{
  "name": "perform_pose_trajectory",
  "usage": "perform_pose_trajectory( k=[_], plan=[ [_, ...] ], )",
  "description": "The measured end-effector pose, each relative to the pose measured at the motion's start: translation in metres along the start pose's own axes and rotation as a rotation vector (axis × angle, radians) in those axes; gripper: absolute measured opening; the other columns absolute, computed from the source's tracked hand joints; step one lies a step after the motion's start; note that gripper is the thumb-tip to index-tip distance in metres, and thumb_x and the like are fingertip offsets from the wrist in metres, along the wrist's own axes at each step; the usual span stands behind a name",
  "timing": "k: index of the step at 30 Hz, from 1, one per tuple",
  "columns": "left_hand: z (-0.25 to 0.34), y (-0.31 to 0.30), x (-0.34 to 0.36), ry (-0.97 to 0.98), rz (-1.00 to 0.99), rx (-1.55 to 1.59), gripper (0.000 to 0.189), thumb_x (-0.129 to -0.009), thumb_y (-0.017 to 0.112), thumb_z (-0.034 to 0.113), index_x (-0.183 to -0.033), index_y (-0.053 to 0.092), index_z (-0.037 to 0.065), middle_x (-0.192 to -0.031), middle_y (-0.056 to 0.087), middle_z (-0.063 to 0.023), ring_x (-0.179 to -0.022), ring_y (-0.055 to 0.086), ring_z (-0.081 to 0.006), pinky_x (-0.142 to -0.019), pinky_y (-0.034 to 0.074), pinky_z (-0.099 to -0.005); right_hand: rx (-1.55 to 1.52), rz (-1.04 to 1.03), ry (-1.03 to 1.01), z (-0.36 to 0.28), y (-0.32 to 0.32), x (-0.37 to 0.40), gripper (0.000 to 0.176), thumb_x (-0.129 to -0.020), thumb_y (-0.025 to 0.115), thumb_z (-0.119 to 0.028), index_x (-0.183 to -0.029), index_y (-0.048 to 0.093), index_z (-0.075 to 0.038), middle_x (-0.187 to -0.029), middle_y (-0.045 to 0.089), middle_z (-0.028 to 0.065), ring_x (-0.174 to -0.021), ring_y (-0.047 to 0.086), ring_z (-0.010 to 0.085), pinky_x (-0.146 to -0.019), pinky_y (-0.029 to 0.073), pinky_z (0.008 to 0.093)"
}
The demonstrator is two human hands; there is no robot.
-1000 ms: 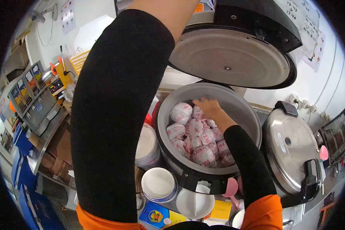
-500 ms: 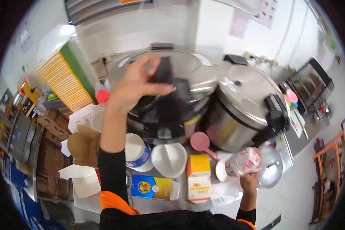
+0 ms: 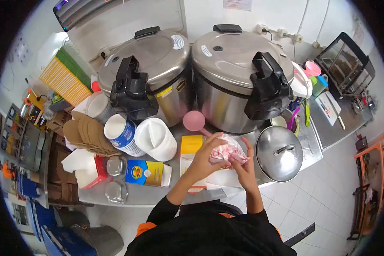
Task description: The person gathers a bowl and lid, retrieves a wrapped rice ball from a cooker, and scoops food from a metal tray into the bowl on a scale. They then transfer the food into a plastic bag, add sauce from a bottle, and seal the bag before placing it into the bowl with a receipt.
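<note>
A red-and-white printed plastic packet (image 3: 227, 147), crumpled and wrapped round something I cannot make out, is between my hands above the front of the counter. My left hand (image 3: 204, 161) curls round its left side. On the other side, my right hand (image 3: 246, 171) pinches its lower right corner, with a finger raised along the edge. Just behind the packet lies a pink ladle (image 3: 194, 121). Beneath my left hand stands a yellow and white box (image 3: 191, 146), partly covered. Two big steel rice cookers, the left one (image 3: 153, 53) and the right one (image 3: 239, 59), have their lids down.
Stacked paper bowls (image 3: 120, 130), white tubs (image 3: 157, 141), brown cartons (image 3: 89, 132) and a blue-yellow box (image 3: 147, 173) crowd the left side of the steel counter. To the right, a round metal lid (image 3: 280, 154) lies near the counter's edge. White floor tiles show below.
My left hand has left the left cooker's black handle and come down onto the packet. My right hand has brought the packet leftward, in front of me. The view has shifted.
</note>
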State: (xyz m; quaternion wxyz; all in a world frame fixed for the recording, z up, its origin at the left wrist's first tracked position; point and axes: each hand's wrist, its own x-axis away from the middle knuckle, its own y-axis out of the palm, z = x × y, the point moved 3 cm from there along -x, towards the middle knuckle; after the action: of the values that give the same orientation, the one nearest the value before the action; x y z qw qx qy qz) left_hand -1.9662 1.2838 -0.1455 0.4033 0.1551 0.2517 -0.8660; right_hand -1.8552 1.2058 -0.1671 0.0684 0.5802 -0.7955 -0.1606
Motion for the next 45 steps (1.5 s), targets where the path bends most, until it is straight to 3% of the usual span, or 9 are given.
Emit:
perform_pose_trajectory(
  k=[8, 13, 17, 26, 31, 32, 34, 37, 45],
  plan=[
    [-0.052, 0.028, 0.014, -0.202, 0.703, 0.599, 0.023, -0.08, 0.047, 0.024, -0.09, 0.043, 0.003, -0.09, 0.05, -0.0076, -0.081, 0.05, -0.0163, -0.074, 0.04, -0.0263, 0.259, -0.074, -0.17, 0.036, -0.039, 0.001, 0.045, -0.071, 0.045, 0.006, -0.114, 0.035, -0.005, -0.093, 0.046, 0.0043, -0.081, 0.046, 0.0082, -0.067, 0.039, 0.0185],
    [-0.065, 0.018, 0.002, -0.53, 0.906, 0.808, 0.029, -0.085, 0.034, 0.031, -0.094, 0.041, 0.004, -0.07, 0.048, -0.0059, -0.066, 0.05, -0.014, -0.064, 0.042, -0.0265, -0.244, -0.013, 0.18, 0.059, -0.054, -0.008, 0.061, -0.06, 0.056, 0.001, -0.116, 0.032, -0.002, -0.105, 0.045, 0.0098, -0.095, 0.044, 0.0189, -0.081, 0.037, 0.0293],
    [-0.05, 0.039, -0.013, -0.193, 0.6, 0.113, 0.025, -0.086, 0.032, 0.026, -0.09, 0.039, 0.002, -0.068, 0.046, -0.0072, -0.06, 0.048, -0.0124, -0.059, 0.04, -0.0232, 0.817, 0.076, -0.501, 0.035, -0.048, -0.009, 0.081, -0.051, 0.068, -0.016, -0.116, 0.026, 0.004, -0.113, 0.035, 0.0203, -0.104, 0.035, 0.0346, -0.089, 0.027, 0.0387],
    [-0.092, 0.075, -0.002, -0.184, 0.483, -0.199, 0.024, -0.084, 0.036, 0.023, -0.089, 0.038, 0.0, -0.071, 0.049, -0.0133, -0.064, 0.05, -0.0213, -0.061, 0.039, -0.03, 0.738, 0.102, -0.417, 0.097, -0.053, -0.052, 0.056, -0.053, 0.065, -0.014, -0.102, 0.042, -0.003, -0.09, 0.051, 0.0185, -0.084, 0.049, 0.0335, -0.071, 0.039, 0.0358],
    [-0.097, 0.075, -0.003, -0.325, 0.419, -0.144, 0.023, -0.084, 0.037, 0.022, -0.087, 0.039, 0.0, -0.07, 0.051, -0.0129, -0.066, 0.051, -0.0218, -0.061, 0.039, -0.0314, 0.785, -0.072, 0.28, 0.104, -0.06, -0.055, 0.069, -0.049, 0.069, -0.019, -0.108, 0.038, -0.002, -0.101, 0.046, 0.0207, -0.094, 0.045, 0.0346, -0.077, 0.036, 0.0372],
    [-0.097, 0.074, -0.005, -0.344, 0.438, -0.155, 0.022, -0.084, 0.036, 0.023, -0.086, 0.039, 0.001, -0.069, 0.052, -0.0119, -0.067, 0.051, -0.0217, -0.062, 0.038, -0.0326, 0.784, -0.065, 0.282, 0.101, -0.06, -0.051, 0.069, -0.049, 0.069, -0.019, -0.108, 0.038, -0.002, -0.101, 0.046, 0.0207, -0.094, 0.045, 0.0346, -0.077, 0.036, 0.0372],
    [-0.103, 0.076, -0.001, -0.248, 0.429, -0.178, 0.021, -0.084, 0.036, 0.022, -0.085, 0.04, 0.002, -0.069, 0.053, -0.0104, -0.067, 0.05, -0.0219, -0.065, 0.036, -0.0335, 1.167, 0.104, -0.392, 0.073, -0.05, -0.036, 0.09, -0.047, 0.071, -0.025, -0.12, 0.024, -0.001, -0.119, 0.029, 0.0233, -0.109, 0.028, 0.0384, -0.087, 0.026, 0.0426],
    [-0.103, 0.078, 0.004, -0.15, 0.418, -0.26, 0.018, -0.084, 0.035, 0.022, -0.083, 0.04, 0.004, -0.068, 0.055, -0.0077, -0.068, 0.05, -0.0225, -0.07, 0.032, -0.0346, 1.085, 0.184, -0.347, 0.065, -0.063, -0.01, 0.104, -0.047, 0.072, -0.031, -0.124, 0.009, 0.001, -0.127, 0.012, 0.023, -0.116, 0.011, 0.0399, -0.092, 0.014, 0.046],
    [-0.1, 0.081, -0.007, -0.174, 0.374, -0.011, 0.019, -0.084, 0.034, 0.019, -0.088, 0.042, 0.001, -0.072, 0.056, -0.01, -0.069, 0.052, -0.0205, -0.07, 0.035, -0.0322, 0.87, 0.287, -0.122, 0.109, -0.081, 0.044, 0.098, -0.052, 0.07, -0.026, -0.123, 0.009, 0.003, -0.124, 0.018, 0.0207, -0.114, 0.019, 0.0325, -0.092, 0.016, 0.0392]
  ],
)
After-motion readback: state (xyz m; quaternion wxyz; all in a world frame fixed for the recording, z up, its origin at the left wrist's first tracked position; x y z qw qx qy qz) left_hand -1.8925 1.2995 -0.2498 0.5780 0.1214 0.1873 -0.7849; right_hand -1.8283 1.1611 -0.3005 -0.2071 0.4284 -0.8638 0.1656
